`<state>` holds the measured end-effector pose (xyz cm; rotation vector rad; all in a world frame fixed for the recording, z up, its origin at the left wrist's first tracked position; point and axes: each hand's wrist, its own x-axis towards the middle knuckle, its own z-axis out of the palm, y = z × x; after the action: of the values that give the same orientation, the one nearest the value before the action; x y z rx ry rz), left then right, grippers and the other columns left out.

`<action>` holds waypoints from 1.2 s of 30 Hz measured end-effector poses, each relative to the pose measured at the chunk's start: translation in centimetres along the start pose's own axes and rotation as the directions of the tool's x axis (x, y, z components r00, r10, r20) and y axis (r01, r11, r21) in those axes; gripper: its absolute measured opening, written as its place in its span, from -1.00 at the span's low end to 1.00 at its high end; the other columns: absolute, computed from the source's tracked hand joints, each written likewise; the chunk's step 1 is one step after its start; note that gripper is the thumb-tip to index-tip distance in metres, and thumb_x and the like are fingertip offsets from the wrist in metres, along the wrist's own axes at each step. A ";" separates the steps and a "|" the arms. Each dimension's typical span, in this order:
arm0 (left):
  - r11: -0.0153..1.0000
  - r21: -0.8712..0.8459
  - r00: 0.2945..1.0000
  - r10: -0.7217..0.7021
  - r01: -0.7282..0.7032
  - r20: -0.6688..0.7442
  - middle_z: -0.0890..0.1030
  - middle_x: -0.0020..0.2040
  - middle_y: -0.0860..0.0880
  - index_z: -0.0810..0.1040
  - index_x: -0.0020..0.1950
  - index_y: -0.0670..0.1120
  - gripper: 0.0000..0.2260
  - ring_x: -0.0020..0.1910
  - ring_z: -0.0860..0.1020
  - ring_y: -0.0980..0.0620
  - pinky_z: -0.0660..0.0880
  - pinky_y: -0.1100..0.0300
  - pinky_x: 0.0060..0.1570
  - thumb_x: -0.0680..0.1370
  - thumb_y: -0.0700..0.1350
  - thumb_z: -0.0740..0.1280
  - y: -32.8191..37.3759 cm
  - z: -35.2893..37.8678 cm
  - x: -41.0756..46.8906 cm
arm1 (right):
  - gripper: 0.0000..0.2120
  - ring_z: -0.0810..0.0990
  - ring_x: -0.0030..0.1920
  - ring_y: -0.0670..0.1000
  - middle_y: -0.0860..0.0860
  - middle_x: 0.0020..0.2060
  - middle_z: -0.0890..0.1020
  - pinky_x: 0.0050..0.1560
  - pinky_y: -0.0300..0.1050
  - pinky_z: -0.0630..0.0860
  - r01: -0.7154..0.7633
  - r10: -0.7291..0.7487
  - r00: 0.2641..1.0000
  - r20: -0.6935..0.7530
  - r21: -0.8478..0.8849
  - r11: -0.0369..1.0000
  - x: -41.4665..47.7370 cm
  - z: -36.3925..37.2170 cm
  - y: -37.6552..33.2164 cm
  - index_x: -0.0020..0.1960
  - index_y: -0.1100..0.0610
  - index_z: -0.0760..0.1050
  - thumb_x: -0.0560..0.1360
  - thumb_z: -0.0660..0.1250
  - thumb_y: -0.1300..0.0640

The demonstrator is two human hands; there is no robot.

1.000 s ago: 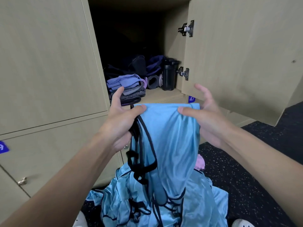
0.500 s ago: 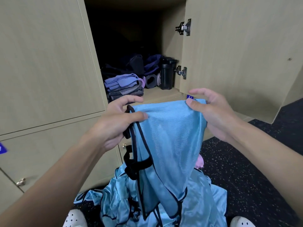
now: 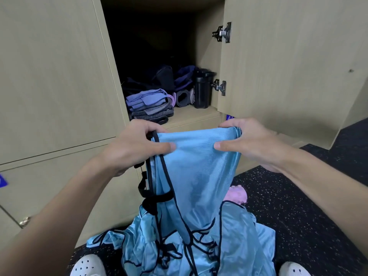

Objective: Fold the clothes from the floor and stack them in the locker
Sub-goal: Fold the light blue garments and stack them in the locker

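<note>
Blue garment (image 3: 197, 176) (black trim): held up near the open locker (image 3: 195, 118), lower part heaped on the floor (image 3: 298, 206). Left hand (image 3: 135, 144) pinches its top left corner; right hand (image 3: 251, 140) pinches the top right. Folded stack (image 3: 149, 105): locker shelf, left, with bottle (image 3: 202, 89) at right.

garment (image 3: 195, 176): light blue, black piping. Locker (image 3: 59, 76) beige woodgrain. Stack (image 3: 149, 105): lilac over grey. Bottle (image 3: 202, 88) black. Floor (image 3: 298, 206) black, pale-speckled. Pink cloth (image 3: 236, 194). Shoes (image 3: 89, 265) white.

Blue garment (image 3: 196, 170) between both hands
</note>
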<state>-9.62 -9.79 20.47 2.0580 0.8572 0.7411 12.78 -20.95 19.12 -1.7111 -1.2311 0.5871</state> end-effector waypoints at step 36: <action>0.930 -0.363 0.995 -0.020 0.053 0.093 0.70 -0.17 0.01 0.66 0.04 -0.13 -0.80 -0.18 0.65 0.10 0.60 0.25 -0.18 0.44 -0.25 0.53 0.6 5.4 -0.2 | -0.76 0.69 -0.10 0.25 0.42 0.09 0.60 -0.01 0.18 0.66 -0.224 0.078 0.964 0.256 0.612 0.758 -1.6 2.8 -3.0 0.30 0.23 0.31 0.65 0.12 0.34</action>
<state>-5.67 -12.54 18.04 1.7239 0.6497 0.7231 8.47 -21.05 20.24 -1.1802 -0.8803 1.1720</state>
